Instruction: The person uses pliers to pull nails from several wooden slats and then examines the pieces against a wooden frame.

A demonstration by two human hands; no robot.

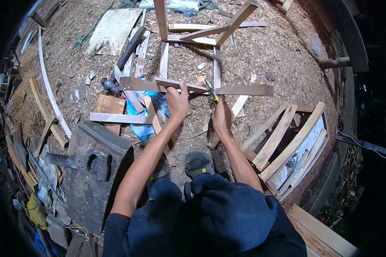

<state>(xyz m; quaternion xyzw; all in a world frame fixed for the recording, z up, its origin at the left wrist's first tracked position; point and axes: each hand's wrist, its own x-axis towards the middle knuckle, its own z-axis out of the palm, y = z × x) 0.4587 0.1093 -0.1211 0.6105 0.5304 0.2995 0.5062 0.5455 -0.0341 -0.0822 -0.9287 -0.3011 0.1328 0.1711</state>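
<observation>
My left hand (177, 102) is closed around a short wooden bar (180, 84) on the near side of a wooden frame (216, 64). The frame has upright legs and braces at its far end. My right hand (222, 116) grips pliers (212, 93) with yellow on the handles. Their jaws point up and left, close to the bar's right end; whether they touch it or bite on anything is too small to tell. A wider wooden piece (246, 90) extends right from behind the pliers, and another end (135, 84) sticks out left of my left hand.
A hammer (110, 85) lies to the left, near blue printed plastic (143, 132) and loose wood strips. A large dark wooden block (90, 188) stands at lower left. To the right is a slatted wooden frame (275, 143). Wood shavings (283, 64) cover the ground.
</observation>
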